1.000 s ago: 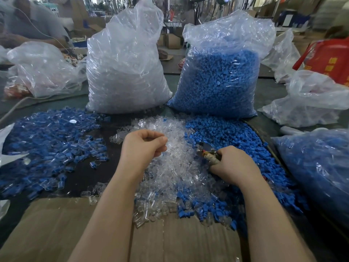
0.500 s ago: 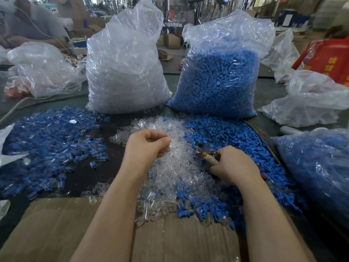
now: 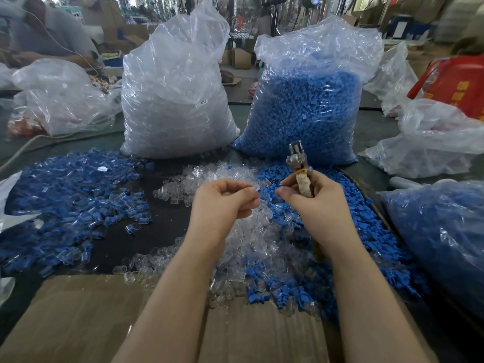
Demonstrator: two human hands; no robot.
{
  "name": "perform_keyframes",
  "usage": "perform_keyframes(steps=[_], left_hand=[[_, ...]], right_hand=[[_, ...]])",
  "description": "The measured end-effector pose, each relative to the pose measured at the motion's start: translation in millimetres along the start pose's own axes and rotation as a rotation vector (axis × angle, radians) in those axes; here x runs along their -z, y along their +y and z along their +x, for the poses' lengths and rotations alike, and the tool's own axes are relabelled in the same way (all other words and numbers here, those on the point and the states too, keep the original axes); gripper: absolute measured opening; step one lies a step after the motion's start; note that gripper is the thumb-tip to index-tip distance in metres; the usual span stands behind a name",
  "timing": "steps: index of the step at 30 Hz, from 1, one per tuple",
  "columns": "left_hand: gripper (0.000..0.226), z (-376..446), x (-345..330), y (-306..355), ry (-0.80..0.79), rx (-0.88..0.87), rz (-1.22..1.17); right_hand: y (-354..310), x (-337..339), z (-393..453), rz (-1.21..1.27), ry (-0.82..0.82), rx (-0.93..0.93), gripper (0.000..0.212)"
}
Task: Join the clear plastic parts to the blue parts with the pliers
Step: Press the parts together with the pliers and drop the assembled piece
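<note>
right hand [image 3: 318, 203] grips pliers [image 3: 298, 163] upright; left hand [image 3: 222, 203] just beside, pinching clear part [image 3: 255, 189].

Beyond the hands, a dim workshop: a dark worktable [image 3: 377, 121], cardboard boxes [image 3: 242, 57] on the floor, another worker [image 3: 44, 35] far left.

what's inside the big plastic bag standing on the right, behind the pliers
The right bag is packed with small blue parts, filling it roughly two thirds up; above them only crumpled clear film shows. Whatever lies deeper in the bag is hidden by the outer parts.
</note>
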State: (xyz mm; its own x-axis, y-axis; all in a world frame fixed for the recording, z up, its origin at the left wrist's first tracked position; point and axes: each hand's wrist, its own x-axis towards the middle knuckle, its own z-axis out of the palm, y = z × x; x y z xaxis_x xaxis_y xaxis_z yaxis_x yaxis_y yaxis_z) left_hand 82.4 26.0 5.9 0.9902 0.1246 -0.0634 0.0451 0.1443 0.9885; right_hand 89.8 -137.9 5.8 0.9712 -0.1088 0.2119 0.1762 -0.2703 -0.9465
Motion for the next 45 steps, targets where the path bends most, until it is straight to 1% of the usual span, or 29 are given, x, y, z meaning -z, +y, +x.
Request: perform_keyframes(steps=[3,7,12,18,23,28,31,36,39,41,43,45], left_hand=[[0.01,-1,-3,1,0.006,0.004,-0.037],[0.008,-3,-5,2,0.028,0.022,-0.093],[0.005,-6,-10,6,0.029,0.023,-0.162],[0.008,-10,-15,9,0.015,0.001,-0.179],[0.006,-14,-19,9,0.06,-0.103,-0.136],[0.016,-15,-22,8,0.093,-0.293,0.02],[0.016,-14,-22,7,0.125,-0.372,0.09],[0.017,-14,-22,3,0.174,-0.437,0.153],[0.01,-12,-21,0,0.223,-0.447,0.183],[0.007,-12,-20,-1,0.24,-0.448,0.185],[0.008,-12,-19,-1,0.233,-0.454,0.194],[0.011,-11,-19,-1,0.226,-0.468,0.203]], right_hand=[[-4,-6,-2,0.041,0.038,0.071,0.018],[-7,-14,-5,0.088,0.037,0.148,0.021],[-6,-23,-8,0.119,0.028,0.186,0.021],[-3,-27,-8,0.079,0.095,0.198,0.021],[-2,-28,-9,0.067,0.135,0.175,0.015],[-4,-30,-9,0.03,0.169,0.184,0.008],[-5,-30,-9,0.01,0.172,0.193,0.007],[-6,-28,-9,0.006,0.136,0.177,0.008],[-8,-26,-8,0.01,0.08,0.135,0.015],[-8,-26,-7,-0.005,0.057,0.121,0.013],[-9,-26,-7,-0.025,0.069,0.127,0.009],[-9,-26,-7,-0.039,0.086,0.132,0.01]])
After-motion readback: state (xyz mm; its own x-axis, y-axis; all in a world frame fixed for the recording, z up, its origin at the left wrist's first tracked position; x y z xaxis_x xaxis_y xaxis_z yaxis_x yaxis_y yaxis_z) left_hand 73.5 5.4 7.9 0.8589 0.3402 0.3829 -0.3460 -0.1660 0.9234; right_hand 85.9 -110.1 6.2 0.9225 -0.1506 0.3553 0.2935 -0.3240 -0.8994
